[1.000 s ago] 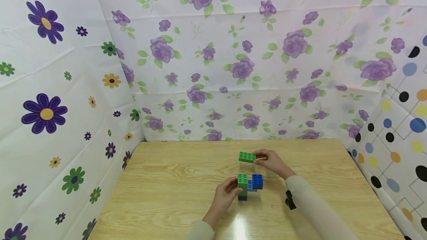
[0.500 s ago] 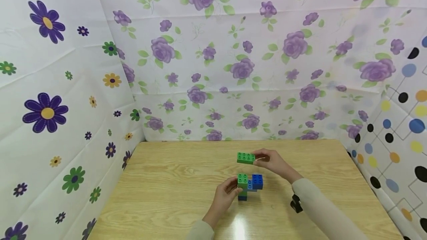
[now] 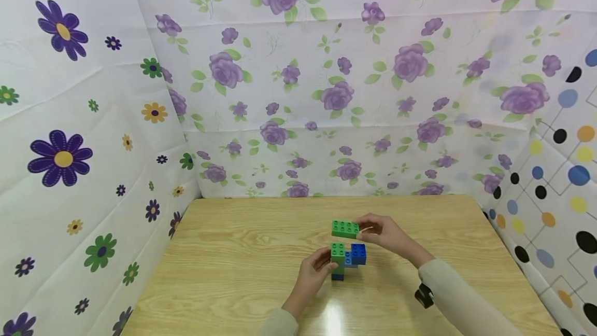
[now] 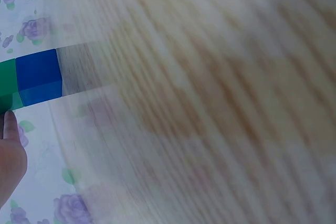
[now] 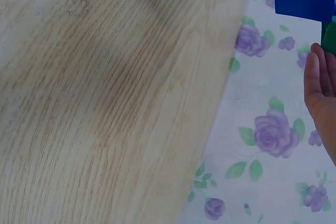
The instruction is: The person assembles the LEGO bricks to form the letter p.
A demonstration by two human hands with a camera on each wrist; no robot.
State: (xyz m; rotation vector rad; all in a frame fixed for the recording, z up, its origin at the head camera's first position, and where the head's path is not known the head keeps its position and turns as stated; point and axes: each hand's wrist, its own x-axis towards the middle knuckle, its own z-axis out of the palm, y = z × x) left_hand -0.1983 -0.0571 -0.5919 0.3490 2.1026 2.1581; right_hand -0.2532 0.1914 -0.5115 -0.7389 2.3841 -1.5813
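A small upright stack of toy building bricks stands on the wooden table, its green top brick [image 3: 338, 251] above a dark blue base brick [image 3: 338, 276]. A light blue brick [image 3: 347, 259] juts right from it, carrying a dark blue brick [image 3: 358, 254]. My left hand [image 3: 313, 277] grips the stack from the left; its thumb [image 4: 10, 124] lies against the green part in the left wrist view. Between thumb and fingers, my right hand [image 3: 386, 234] pinches the right end of a long green brick [image 3: 345, 229], held just behind and above the stack, apart from it.
The wooden table [image 3: 233, 263] ends at a back wall of purple-flowered cloth [image 3: 298, 92]. Patterned cloths hang at left [image 3: 93, 170] and right [image 3: 550, 196]. A black wrist device [image 3: 424, 295] sits under the right sleeve.
My right hand first carried the long green brick slightly left, then brought it closer to the stack, lower in the head view. The left hand and the stack stay in place.
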